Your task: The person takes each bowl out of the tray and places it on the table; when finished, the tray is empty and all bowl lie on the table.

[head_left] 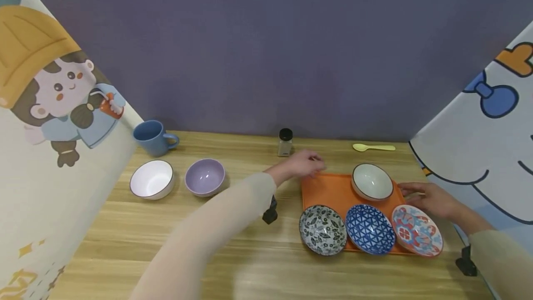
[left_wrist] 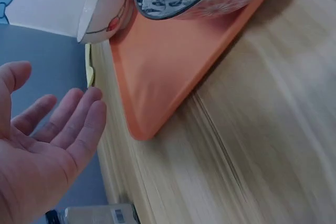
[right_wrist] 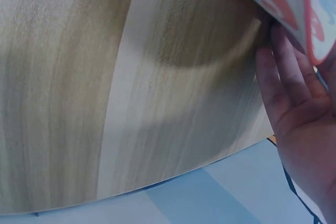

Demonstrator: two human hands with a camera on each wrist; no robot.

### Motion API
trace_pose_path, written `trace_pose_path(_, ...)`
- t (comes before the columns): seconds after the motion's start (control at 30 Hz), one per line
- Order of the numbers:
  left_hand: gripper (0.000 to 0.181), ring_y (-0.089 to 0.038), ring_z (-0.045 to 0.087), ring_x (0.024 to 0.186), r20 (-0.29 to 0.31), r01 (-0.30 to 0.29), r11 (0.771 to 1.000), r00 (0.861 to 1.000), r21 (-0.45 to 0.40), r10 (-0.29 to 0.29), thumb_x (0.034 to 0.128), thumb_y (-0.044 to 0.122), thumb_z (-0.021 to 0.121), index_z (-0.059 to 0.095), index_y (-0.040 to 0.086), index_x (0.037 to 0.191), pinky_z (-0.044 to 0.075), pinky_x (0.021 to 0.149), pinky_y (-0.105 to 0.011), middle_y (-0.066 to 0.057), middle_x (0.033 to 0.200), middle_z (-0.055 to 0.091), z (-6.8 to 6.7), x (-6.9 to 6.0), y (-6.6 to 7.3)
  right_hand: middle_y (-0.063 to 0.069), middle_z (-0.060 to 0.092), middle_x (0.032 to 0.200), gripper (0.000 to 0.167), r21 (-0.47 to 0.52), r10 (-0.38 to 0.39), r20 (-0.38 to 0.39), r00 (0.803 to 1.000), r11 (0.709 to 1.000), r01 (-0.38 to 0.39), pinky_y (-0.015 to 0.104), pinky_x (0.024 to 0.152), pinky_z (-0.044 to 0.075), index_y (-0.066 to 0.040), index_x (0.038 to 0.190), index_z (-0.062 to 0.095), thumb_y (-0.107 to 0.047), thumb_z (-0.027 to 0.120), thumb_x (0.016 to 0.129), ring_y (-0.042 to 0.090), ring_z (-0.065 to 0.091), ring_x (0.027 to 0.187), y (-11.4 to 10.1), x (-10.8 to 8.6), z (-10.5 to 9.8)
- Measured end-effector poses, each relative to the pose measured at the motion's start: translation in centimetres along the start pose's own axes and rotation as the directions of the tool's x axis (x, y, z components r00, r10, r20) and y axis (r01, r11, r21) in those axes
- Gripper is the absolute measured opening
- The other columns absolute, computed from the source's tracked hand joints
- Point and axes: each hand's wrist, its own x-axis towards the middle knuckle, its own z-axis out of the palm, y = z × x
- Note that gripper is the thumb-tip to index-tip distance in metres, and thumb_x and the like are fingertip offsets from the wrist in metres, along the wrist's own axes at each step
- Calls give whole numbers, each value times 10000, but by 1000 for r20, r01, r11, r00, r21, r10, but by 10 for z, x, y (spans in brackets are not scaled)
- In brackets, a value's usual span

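An orange tray (head_left: 326, 191) lies on the right part of the wooden table. A white bowl (head_left: 372, 182) stands at its back right, and along its front sit a black-and-white leaf-patterned bowl (head_left: 323, 230), a blue patterned bowl (head_left: 370, 229) and a red-and-blue floral bowl (head_left: 417, 230). At the tray's back left corner is my left hand (head_left: 306, 163); the left wrist view shows its fingers loosely extended, apart from the tray. My right hand (head_left: 433, 198) reaches to the tray's right edge, fingers fairly straight. The floral bowl partly hides those fingertips in the right wrist view, so contact is unclear.
Behind my left hand stands a black-lidded jar (head_left: 285, 142). A yellow spoon (head_left: 374, 147) lies behind the tray. To the left are a purple bowl (head_left: 205, 178), another white bowl (head_left: 152, 180) and a blue mug (head_left: 155, 138). Walls border the table's back and sides.
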Motion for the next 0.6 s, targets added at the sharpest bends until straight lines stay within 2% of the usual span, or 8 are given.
trace_pose_path(0.13, 505, -340, 694, 1142, -2, -11, 1000, 1000, -16, 11, 1015, 357, 642, 575, 122, 1457, 581, 996, -520, -104, 1379, 645, 11, 16, 6, 306, 628, 1280, 572, -30, -42, -22, 999, 999, 41, 403, 793, 658, 98, 1464, 466, -45, 668, 948, 360, 718, 1035, -3, -2, -1)
trace_pose_path(0.23, 524, -360, 683, 1162, 9, -16, 999, 1000, -31, 17, 1014, 339, 645, 558, 91, 1468, 573, 1012, -521, -129, 1377, 648, 20, 25, 8, 301, 640, 1258, 565, -43, -53, -31, 998, 998, 51, 387, 776, 658, 109, 1445, 480, -30, 674, 932, 353, 720, 1017, -6, -2, -1)
trace_pose_path(0.5, 544, -336, 696, 1125, -34, 29, 999, 999, -27, -30, 1006, 310, 661, 537, 83, 1484, 596, 988, -471, -145, 1355, 647, 42, 39, 15, 274, 653, 1246, 559, -50, -67, -33, 997, 997, 65, 418, 810, 655, 97, 1438, 498, -32, 679, 925, 336, 716, 1026, -10, 3, 3)
trace_pose_path(0.6, 555, -356, 686, 1136, -37, 40, 996, 998, -80, -43, 999, 277, 673, 523, 65, 1490, 590, 1003, -473, -163, 1364, 629, 51, 46, 18, 283, 655, 1236, 562, -48, -59, -35, 998, 997, 57, 419, 804, 656, 108, 1430, 500, -7, 674, 909, 338, 717, 1013, -9, 2, 2)
